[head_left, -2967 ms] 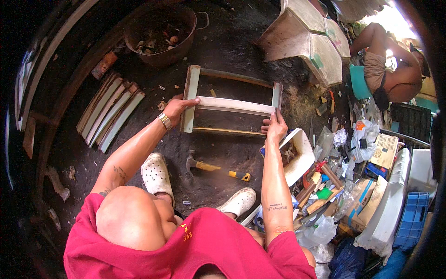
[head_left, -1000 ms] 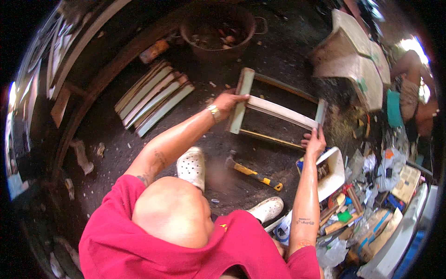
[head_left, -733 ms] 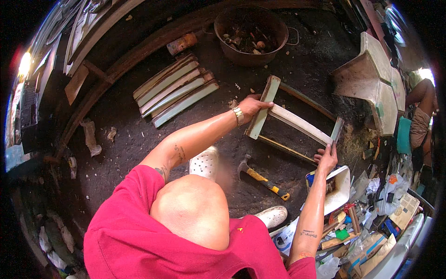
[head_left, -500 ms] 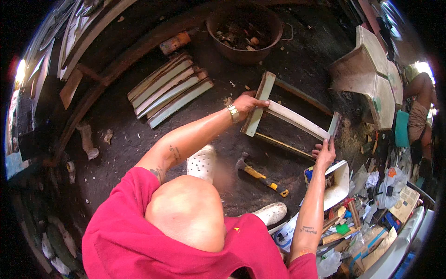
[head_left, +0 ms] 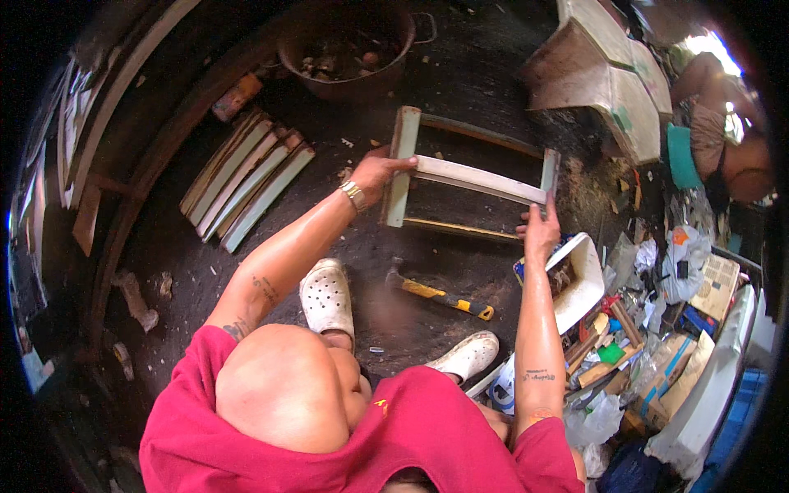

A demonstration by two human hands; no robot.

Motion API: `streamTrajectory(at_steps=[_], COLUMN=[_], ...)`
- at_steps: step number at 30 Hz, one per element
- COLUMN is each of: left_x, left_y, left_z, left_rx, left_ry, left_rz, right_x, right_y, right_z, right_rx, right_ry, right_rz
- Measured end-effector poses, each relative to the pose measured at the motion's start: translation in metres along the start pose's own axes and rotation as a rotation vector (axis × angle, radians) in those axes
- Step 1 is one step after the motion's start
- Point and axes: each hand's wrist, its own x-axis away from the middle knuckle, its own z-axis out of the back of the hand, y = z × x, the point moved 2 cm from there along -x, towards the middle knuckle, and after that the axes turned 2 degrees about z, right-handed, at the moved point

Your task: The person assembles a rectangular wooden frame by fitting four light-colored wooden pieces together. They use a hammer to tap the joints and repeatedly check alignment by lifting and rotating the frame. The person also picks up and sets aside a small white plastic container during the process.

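A wooden frame (head_left: 481, 180) lies out in front of me, made of two short end boards joined by three long slats, the middle one white. My left hand (head_left: 380, 174), with a metal-banded watch on the wrist, is closed round the left end board (head_left: 399, 185), its thumb by the white slat. At the opposite end, my right hand (head_left: 539, 232) holds the frame where the white slat meets the right end board (head_left: 551, 168); part of its grip is hidden. A hammer (head_left: 440, 296) with a yellow and black handle rests on the ground between the frame and my feet.
Several painted boards (head_left: 246, 177) lie side by side at the left. Behind them stands a large metal pot (head_left: 349, 78) with debris. A white container (head_left: 579, 283) and heaped scraps (head_left: 625, 345) fill the right, near a pale angular panel (head_left: 604, 78) and another person's bent leg (head_left: 711, 90).
The whole view has shifted, so the scene sits farther left and higher. Both hands keep their hold on the frame, which appears slightly less slanted. The hammer stays on the ground.
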Motion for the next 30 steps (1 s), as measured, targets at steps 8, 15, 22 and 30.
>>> streamTrajectory(at_steps=[8,15,22,30], left_x=[-0.003,-0.007,-0.002,0.0], left_y=[-0.003,-0.001,0.003,0.002], left_z=[0.003,0.003,-0.001,0.001], left_rx=[0.064,0.049,-0.019,-0.017], left_ry=[-0.036,-0.059,0.006,0.011], left_rz=[0.035,-0.008,0.001,0.003], right_x=[0.019,0.033,0.037,0.031], right_y=[-0.026,-0.036,-0.066,-0.076], right_z=[-0.016,-0.029,-0.054,-0.072], right_rx=[0.569,0.568,0.689,0.705], right_ry=[-0.035,0.007,-0.041,-0.165], right_rz=[0.316,0.545,0.824,0.826])
